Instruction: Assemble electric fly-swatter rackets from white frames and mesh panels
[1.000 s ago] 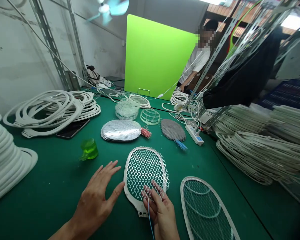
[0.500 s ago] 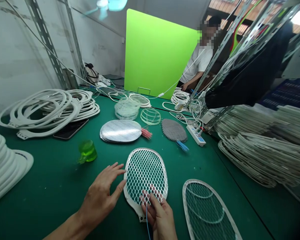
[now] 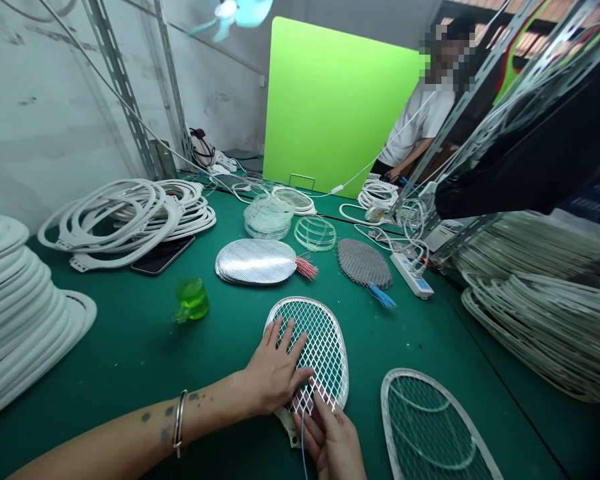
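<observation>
A white-framed racket with a diamond wire mesh (image 3: 326, 347) lies flat on the green mat right in front of me. My left hand (image 3: 275, 370) rests on its mesh with the fingers spread. My right hand (image 3: 330, 440) curls at the lower edge of the mesh and seems to pinch a thin blue wire (image 3: 303, 447), which hangs down toward the handle end. A second racket frame with curved wires (image 3: 430, 427) lies to the lower right, touched by neither hand. Beyond them are a silver mesh pad with pink wire ends (image 3: 255, 261) and a grey mesh pad with blue wire ends (image 3: 364, 263).
The green work mat (image 3: 130, 353) holds a green translucent cup (image 3: 193, 300), a phone (image 3: 163, 255), white ring frames (image 3: 125, 213) and a power strip (image 3: 413, 275). Stacked white frames stand at left (image 3: 20, 300) and right (image 3: 530, 313). A co-worker (image 3: 420, 127) stands beyond, beside a green panel (image 3: 340, 100).
My left hand has moved from beside the racket onto its mesh. The whole scene has shifted right in view, and the racket has turned slightly.
</observation>
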The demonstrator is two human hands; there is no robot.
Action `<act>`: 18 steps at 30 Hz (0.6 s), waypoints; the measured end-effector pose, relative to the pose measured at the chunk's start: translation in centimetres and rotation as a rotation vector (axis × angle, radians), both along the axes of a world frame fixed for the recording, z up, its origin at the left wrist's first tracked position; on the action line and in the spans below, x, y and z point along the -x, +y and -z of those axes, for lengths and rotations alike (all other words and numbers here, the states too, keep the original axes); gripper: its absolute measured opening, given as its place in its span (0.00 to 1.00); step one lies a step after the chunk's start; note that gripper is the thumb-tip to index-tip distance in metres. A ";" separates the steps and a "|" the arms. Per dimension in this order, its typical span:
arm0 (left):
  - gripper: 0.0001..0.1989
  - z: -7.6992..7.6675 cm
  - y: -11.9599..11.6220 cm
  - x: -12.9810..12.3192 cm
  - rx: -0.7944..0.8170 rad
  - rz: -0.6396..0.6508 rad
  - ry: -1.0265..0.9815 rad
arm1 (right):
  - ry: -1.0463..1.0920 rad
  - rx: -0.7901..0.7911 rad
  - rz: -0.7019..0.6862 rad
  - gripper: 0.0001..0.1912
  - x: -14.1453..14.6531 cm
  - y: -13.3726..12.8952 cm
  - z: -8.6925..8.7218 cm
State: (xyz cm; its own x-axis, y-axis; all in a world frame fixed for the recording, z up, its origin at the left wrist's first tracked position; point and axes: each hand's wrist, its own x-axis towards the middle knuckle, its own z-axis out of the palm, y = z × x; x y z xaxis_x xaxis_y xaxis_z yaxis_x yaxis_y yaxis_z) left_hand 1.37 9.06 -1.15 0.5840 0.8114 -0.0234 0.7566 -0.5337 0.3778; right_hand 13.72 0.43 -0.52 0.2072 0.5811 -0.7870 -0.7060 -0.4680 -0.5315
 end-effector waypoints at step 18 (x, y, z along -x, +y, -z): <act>0.31 2.4 -0.4 0.2 -0.094 0.020 -0.040 | -1.024 -0.487 -0.726 0.17 -5.8 -0.7 -5.1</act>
State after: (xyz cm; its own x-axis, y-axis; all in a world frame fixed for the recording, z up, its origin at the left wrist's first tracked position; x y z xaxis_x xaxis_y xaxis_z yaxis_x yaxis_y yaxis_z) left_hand 1.13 8.68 -3.50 0.5994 0.7968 0.0765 0.7304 -0.5836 0.3550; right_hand 19.52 -0.25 4.58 0.1014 0.9837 -0.1485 0.4308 -0.1780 -0.8847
